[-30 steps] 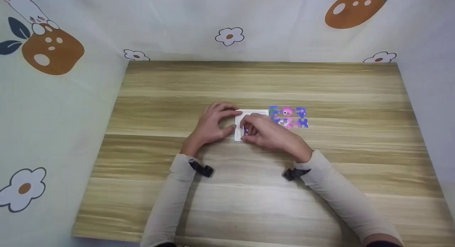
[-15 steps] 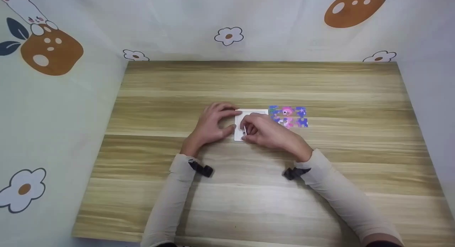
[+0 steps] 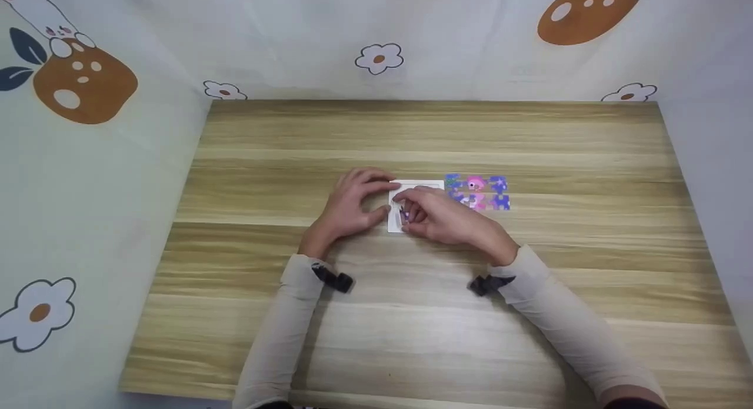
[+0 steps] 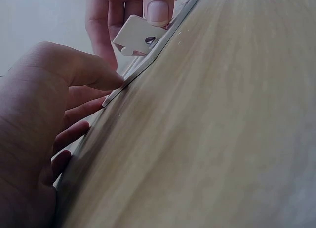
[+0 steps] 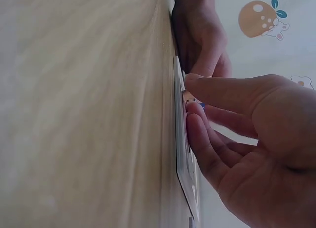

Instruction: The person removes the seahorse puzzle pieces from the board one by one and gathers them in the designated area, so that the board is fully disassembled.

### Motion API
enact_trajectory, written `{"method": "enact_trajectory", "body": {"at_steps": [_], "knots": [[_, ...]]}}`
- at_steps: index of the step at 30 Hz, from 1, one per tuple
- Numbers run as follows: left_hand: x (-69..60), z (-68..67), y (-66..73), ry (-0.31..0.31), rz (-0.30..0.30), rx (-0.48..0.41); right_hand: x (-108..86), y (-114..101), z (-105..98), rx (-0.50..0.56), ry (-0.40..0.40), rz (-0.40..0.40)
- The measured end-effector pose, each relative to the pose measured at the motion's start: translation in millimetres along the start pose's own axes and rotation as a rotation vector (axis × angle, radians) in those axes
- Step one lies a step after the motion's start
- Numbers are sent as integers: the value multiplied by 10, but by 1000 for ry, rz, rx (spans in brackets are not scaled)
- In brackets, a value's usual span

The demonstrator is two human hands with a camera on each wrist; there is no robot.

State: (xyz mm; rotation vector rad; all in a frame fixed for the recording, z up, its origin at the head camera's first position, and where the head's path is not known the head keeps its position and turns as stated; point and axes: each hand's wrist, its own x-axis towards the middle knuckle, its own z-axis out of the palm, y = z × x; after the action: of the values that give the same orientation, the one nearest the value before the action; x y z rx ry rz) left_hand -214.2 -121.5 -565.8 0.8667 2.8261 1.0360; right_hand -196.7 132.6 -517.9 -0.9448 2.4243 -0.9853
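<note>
Small pale-backed cardboard jigsaw piece (image 4: 133,36): tilted over the tray, in the right hand; whether its lower edge touches the tray cannot be told.
Right hand (image 3: 447,218): grip clamped on the piece, thumb and fingers pinching it; the hand hides much of the tray from the head view.
White rectangular puzzle tray (image 3: 393,223): flat, with a thin raised border, between the two hands.
Left hand (image 3: 352,204): grip apart, thumb and forefinger spread, their tips touching the tray's left edge.
Loose purple, pink and blue jigsaw pieces (image 3: 497,184): two rows just beside the tray's right edge, part of a pink fish showing; the right hand is near the lower row.
Beige sleeves (image 3: 565,315): on both forearms, a black strap mount (image 3: 335,279) at each wrist.
Wood-grain table (image 3: 376,138): beneath the tray and the pieces.
Off-white wall covering (image 3: 306,44): behind the table, printed with flowers and brown fruit.
</note>
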Motion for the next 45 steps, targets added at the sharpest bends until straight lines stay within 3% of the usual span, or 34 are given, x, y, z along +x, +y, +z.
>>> {"method": "enact_trajectory", "body": {"at_steps": [11,19,27,38,45], "knots": [[3,6,-4,4,-4,0,-7,13,0,62,19,56],[2,10,-13,1,-12,14,1,-4,25,36,68,27],[9,9,-17,0,-11,19,16,-20,51,20,66,90],[5,-1,-10,-4,-15,6,5,-23,33,75,84,76],[1,-4,0,-4,-7,8,5,-22,27,44,75,59]]}}
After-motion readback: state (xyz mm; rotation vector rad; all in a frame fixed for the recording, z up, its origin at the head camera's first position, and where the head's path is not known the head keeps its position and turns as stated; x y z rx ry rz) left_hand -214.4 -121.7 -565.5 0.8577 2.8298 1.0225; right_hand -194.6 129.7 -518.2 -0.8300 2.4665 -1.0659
